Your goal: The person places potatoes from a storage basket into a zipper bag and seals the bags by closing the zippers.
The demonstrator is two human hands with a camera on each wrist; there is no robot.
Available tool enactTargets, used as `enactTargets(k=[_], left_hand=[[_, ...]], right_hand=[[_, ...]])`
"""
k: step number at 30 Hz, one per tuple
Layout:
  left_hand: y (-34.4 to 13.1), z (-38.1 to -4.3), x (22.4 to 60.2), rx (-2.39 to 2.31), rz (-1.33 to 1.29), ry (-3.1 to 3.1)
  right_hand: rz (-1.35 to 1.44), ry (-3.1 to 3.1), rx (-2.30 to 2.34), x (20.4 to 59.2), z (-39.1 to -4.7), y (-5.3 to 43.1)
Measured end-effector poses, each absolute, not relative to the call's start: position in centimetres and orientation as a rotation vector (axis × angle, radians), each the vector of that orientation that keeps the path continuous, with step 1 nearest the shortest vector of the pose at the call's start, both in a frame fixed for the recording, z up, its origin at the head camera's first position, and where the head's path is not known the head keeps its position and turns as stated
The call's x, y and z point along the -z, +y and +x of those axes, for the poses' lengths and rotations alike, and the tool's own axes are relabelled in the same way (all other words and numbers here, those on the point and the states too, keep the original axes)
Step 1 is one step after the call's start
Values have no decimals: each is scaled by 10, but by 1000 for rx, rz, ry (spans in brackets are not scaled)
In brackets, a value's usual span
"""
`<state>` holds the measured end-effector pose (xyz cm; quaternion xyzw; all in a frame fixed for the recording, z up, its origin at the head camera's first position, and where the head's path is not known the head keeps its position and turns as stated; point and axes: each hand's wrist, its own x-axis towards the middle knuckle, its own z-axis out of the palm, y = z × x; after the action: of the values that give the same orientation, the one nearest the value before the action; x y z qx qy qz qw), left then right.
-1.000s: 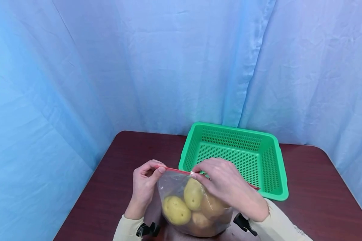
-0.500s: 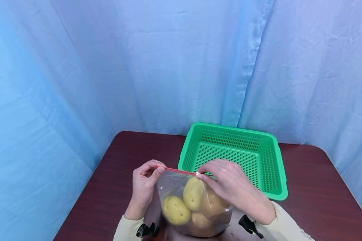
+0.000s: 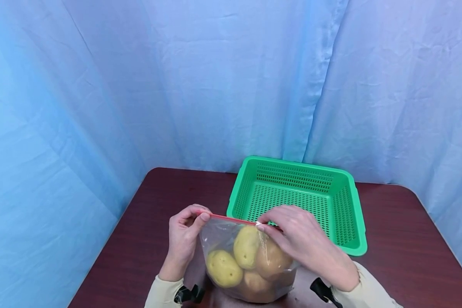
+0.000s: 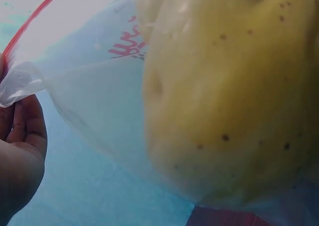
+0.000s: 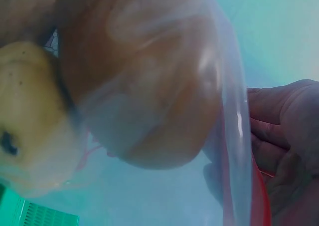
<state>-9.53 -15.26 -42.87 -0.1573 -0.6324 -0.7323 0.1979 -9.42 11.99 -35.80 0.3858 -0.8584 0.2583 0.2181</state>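
Note:
A clear slider zip bag (image 3: 215,234) filled with several potatoes (image 3: 225,269) stands upright near the table's front. Thumb and index finger of my left hand (image 3: 182,239) pinch the left end of its red zip strip (image 3: 231,219). On the same strip, right of the middle, my right hand (image 3: 298,233) pinches the small white slider (image 3: 258,224). The left wrist view shows a yellow potato (image 4: 224,96) close behind the plastic. In the right wrist view a browner potato (image 5: 144,86) presses against the bag wall, with my curled right fingers (image 5: 269,136) beside the red strip.
Behind the bag a green perforated basket (image 3: 359,214) sits on the dark red-brown table (image 3: 400,231), partly hidden by my right hand. Light blue curtains (image 3: 215,85) hang along the back and sides of the table.
My right hand has moved to the right along the zip strip with the white slider. The left hand has kept its place at the bag's left corner.

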Motion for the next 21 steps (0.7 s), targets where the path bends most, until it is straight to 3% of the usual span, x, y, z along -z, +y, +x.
enactTargets(k=[21], left_hand=[[-154,-95,428,2056,-437,-1767]], right_hand=[[1078,-2337,-706,361,-92,131]])
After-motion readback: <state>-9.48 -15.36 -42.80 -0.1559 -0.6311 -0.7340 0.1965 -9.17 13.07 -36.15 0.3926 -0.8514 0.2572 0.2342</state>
